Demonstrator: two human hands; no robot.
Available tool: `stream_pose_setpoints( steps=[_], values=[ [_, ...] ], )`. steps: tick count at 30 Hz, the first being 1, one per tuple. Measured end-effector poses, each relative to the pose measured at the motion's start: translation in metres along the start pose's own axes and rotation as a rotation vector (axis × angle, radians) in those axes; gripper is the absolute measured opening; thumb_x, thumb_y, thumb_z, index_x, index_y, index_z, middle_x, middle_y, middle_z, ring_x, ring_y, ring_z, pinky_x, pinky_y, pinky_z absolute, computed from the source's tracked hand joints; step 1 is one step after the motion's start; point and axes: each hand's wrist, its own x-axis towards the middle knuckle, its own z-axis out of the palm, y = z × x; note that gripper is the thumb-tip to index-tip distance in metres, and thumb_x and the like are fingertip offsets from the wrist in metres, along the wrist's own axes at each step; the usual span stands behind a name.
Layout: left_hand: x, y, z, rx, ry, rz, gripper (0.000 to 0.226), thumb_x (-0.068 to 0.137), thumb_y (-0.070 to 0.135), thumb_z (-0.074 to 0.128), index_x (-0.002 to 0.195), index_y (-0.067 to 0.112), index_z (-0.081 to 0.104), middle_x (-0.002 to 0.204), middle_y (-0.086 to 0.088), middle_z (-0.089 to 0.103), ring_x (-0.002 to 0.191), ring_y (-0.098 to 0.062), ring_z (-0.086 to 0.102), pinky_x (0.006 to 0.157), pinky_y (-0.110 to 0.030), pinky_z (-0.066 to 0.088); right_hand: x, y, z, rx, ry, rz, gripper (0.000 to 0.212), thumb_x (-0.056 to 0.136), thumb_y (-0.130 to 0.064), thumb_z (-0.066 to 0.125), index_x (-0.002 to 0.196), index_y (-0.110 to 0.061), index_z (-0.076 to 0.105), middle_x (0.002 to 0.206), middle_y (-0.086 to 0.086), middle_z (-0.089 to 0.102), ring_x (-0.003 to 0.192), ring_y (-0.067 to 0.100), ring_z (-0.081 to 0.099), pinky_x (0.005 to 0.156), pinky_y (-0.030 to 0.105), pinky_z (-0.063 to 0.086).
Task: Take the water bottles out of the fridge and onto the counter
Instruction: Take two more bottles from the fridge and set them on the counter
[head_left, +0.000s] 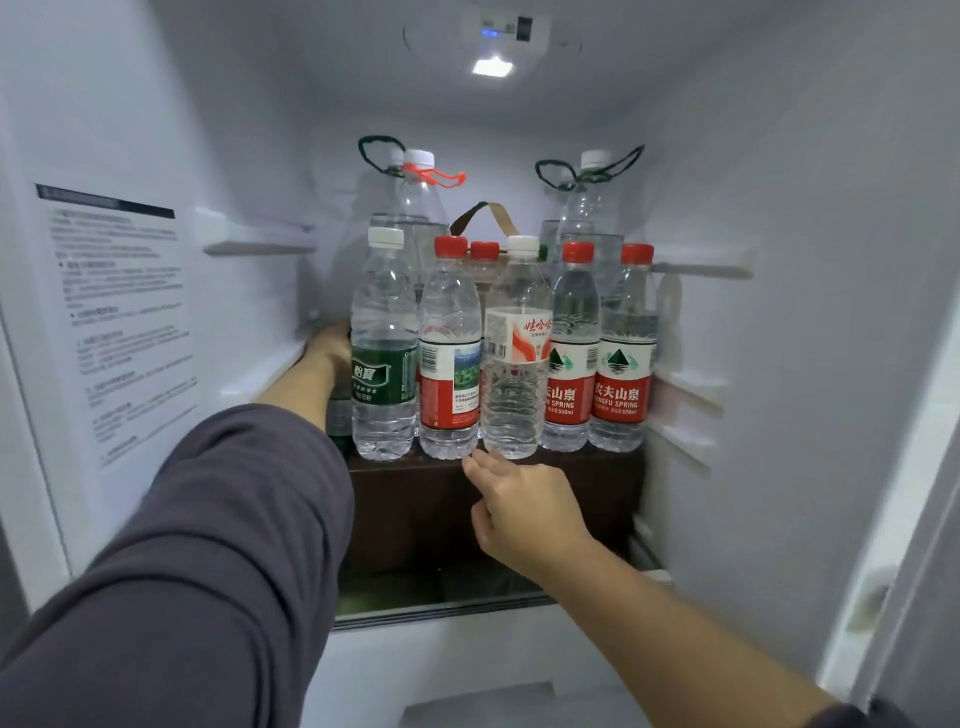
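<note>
i'm reaching both arms into the open fridge (779, 208). five small water bottles are standing upright in a front row on a dark brown box (415, 509), which is sitting on the glass shelf (441, 605). from the left: green-label bottle (383, 358), red-label bottle (449, 364), white-cap bottle (515, 364), then two more red-cap bottles (571, 358) (621, 364), all standing close side by side. my left hand (332, 343) is going in just beside the green-label bottle on its left. its fingers are hiding behind that bottle, so i cannot tell if they're gripping anything. my right hand (524, 509) is hovering in front of the box, just under the bases of the red-label bottle and white-cap bottle. its fingers (475, 462) are loosely curled and holding nothing. cannot tell if the tips are touching a base. two big bottles (418, 208) (589, 202) with cord loops on their necks are standing at the back, with more red caps showing between the rows. a printed sticker (119, 322) is sitting on the left wall, and the light (492, 67) is shining from the ceiling.
</note>
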Motion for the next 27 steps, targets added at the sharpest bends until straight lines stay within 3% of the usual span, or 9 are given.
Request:
stream_pose_setpoints(
  steps=[3,9,13,18,23,27],
  values=[
    [0.000,-0.001,-0.003,0.049,-0.013,0.013,0.027,0.102,0.020,0.047,0.098,-0.002,0.063,0.117,-0.032,0.061,0.107,-0.041,0.060,0.102,-0.053,0.046,0.000,0.000,0.001,-0.006,-0.001,-0.001,0.054,0.094,-0.028,0.046,0.147,-0.018,0.044,0.152,-0.001,0.046,0.133,0.020,0.051,0.089,0.038,0.053],
    [-0.023,-0.008,-0.001,0.080,0.213,-0.025,0.043,0.104,0.026,0.031,0.136,0.003,0.048,0.139,-0.021,0.050,0.125,-0.039,0.051,0.107,-0.048,0.042,-0.001,-0.003,-0.002,-0.017,-0.001,0.011,0.054,0.093,-0.028,0.046,0.145,-0.016,0.046,0.147,0.000,0.051,0.130,0.021,0.053,0.087,0.036,0.053],
    [-0.036,-0.007,-0.003,0.278,0.169,0.048,0.041,0.105,0.024,0.025,0.141,0.009,0.037,0.146,-0.017,0.042,0.132,-0.037,0.042,0.113,-0.046,0.031,0.000,-0.003,-0.001,-0.028,-0.004,0.009,0.055,0.094,-0.030,0.046,0.147,-0.016,0.043,0.151,0.001,0.047,0.133,0.020,0.050,0.089,0.036,0.051],
    [-0.043,0.004,-0.012,0.417,0.100,0.038,0.039,0.104,0.026,0.035,0.138,0.008,0.039,0.144,-0.021,0.043,0.127,-0.037,0.047,0.103,-0.039,0.037,-0.002,-0.003,0.002,-0.003,0.040,0.014,0.054,0.095,-0.034,0.045,0.146,-0.018,0.045,0.150,0.001,0.049,0.125,0.019,0.057,0.084,0.034,0.053],
    [-0.062,0.001,-0.014,0.689,0.077,0.137,0.060,0.094,0.009,0.056,0.148,0.005,0.029,0.151,-0.019,0.029,0.134,-0.037,0.039,0.113,-0.041,0.034,-0.005,-0.005,0.008,0.028,0.074,0.053,0.062,0.096,-0.056,0.042,0.147,-0.020,0.045,0.153,-0.001,0.045,0.122,0.014,0.059,0.085,0.034,0.053],
    [-0.079,0.001,-0.016,0.773,0.100,0.159,0.055,0.092,-0.005,0.050,0.144,0.003,0.036,0.151,-0.019,0.025,0.126,-0.040,0.046,0.106,-0.044,0.042,-0.004,-0.005,0.008,-0.001,0.059,0.053,0.072,0.093,-0.068,0.038,0.147,-0.021,0.043,0.153,-0.003,0.044,0.119,0.013,0.060,0.082,0.033,0.053]
  ],
)
